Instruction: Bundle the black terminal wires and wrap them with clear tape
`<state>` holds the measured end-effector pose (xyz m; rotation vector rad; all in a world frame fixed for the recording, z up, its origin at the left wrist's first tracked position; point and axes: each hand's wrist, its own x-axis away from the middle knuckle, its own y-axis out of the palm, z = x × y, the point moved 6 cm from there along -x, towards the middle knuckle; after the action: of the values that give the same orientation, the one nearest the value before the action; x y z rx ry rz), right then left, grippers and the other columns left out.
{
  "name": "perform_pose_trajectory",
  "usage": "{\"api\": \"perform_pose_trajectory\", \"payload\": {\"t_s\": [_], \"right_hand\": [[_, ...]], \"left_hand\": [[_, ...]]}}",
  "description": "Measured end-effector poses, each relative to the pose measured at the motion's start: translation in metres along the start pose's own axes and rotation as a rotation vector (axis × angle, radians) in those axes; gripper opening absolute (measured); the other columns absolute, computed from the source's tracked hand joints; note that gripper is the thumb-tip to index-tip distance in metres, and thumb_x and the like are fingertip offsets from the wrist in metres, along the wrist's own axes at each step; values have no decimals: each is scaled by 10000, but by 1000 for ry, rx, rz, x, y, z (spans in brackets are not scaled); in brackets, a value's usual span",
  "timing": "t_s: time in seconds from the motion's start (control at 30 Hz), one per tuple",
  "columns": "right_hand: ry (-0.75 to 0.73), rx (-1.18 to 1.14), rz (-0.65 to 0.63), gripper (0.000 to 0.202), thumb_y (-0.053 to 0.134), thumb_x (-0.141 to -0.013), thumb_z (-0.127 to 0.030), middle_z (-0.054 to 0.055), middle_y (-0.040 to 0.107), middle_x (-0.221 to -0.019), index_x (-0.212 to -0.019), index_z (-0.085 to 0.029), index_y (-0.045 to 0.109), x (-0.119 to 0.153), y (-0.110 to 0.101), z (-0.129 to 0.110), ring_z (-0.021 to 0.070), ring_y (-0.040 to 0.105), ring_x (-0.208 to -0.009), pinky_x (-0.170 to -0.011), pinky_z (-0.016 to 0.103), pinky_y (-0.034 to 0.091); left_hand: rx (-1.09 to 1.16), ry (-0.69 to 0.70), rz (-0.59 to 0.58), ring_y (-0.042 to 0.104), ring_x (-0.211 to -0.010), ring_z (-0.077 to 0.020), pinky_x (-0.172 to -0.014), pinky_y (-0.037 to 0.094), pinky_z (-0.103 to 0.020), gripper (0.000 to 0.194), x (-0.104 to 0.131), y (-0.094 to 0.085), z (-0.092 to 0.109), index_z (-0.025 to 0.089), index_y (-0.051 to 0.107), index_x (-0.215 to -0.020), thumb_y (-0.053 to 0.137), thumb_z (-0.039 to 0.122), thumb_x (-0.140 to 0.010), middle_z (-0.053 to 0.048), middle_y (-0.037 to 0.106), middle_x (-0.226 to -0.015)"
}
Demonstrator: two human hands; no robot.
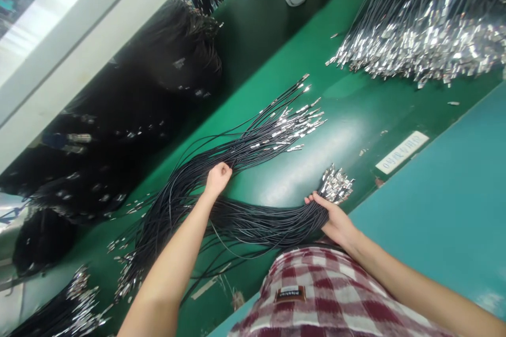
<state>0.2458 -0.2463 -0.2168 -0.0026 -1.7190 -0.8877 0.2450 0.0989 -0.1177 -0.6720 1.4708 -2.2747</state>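
My right hand (334,217) is closed around a bundle of black cables (272,221), just behind its cluster of silver metal ends (337,184). The bundle curves left across the green table. My left hand (219,178) is closed at the edge of a second, looser pile of black cables (197,168), whose silver tips (296,124) fan out to the upper right. Whatever its fingers pinch is too small to make out. At the left the two groups of cables run together.
A large heap of silver-ended cables (427,47) lies at the upper right. Dark cable piles (138,89) fill the left beneath a pale beam (87,37). A white label (402,152) marks the green table's (356,116) near edge. More cables (85,305) lie lower left.
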Motion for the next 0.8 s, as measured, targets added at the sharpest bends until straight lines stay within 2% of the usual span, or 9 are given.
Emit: {"api": "perform_pose_trajectory", "payload": {"t_s": [0.13,0.23,0.33,0.4,0.47,0.53,0.6,0.67,0.8], "right_hand": [[3,-8,23,161,804,-718,-85,7,704,-744,-776,-181,687,0,0,-1,162,688,-699,-615,243,607],[13,-24,24,117,751,-770,-69,23,704,-749,-788,-166,687,1,0,-2,164,687,-690,-609,255,610],[19,-21,34,102,675,-836,-56,39,703,-750,-794,-149,683,0,0,-2,163,685,-677,-596,262,610],[22,-12,40,128,632,-872,-58,39,700,-744,-790,-147,678,0,0,-2,160,686,-676,-595,259,610],[30,1,42,154,603,-896,-66,39,699,-741,-785,-147,672,-1,0,-2,158,686,-675,-598,259,612],[34,13,44,164,592,-906,-71,41,701,-744,-784,-147,671,-1,0,-2,158,686,-675,-600,260,614],[28,14,48,163,594,-902,-68,37,701,-742,-787,-153,672,0,1,-2,158,688,-677,-598,258,614],[18,4,50,161,603,-894,-63,29,699,-733,-787,-160,674,2,1,-2,156,689,-675,-597,255,615],[9,-14,33,142,625,-875,-58,29,703,-745,-799,-165,679,3,2,-2,155,689,-678,-602,257,617]], "left_hand": [[426,-81,-236,322,-444,-83,-483,264,-232,453,14,0,11,214,333,-550,552,501,-823,57,347,-474],[710,1,-273,239,-455,-63,-467,175,-225,513,27,-33,26,205,315,-553,649,529,-769,71,280,-501],[825,87,-294,326,-494,-73,-489,264,-227,506,42,-61,28,186,352,-539,641,509,-798,45,355,-518],[688,22,-495,393,-498,-80,-501,331,-224,446,52,-46,25,170,429,-551,658,471,-788,25,458,-526],[479,-124,-737,435,-470,-80,-498,389,-221,313,61,-11,22,154,523,-628,713,376,-737,11,567,-551],[414,-289,-841,499,-457,-100,-503,443,-234,217,60,26,29,145,552,-692,729,269,-712,-14,634,-573],[520,-420,-773,562,-472,-130,-506,469,-249,174,44,53,47,128,557,-707,692,222,-762,-58,656,-581],[640,-467,-630,540,-438,-113,-468,429,-221,205,20,61,70,114,553,-707,630,238,-851,-54,620,-543],[754,-312,-389,233,-335,-19,-386,168,-148,270,-19,20,102,121,572,-821,501,331,-975,101,359,-430]]}}
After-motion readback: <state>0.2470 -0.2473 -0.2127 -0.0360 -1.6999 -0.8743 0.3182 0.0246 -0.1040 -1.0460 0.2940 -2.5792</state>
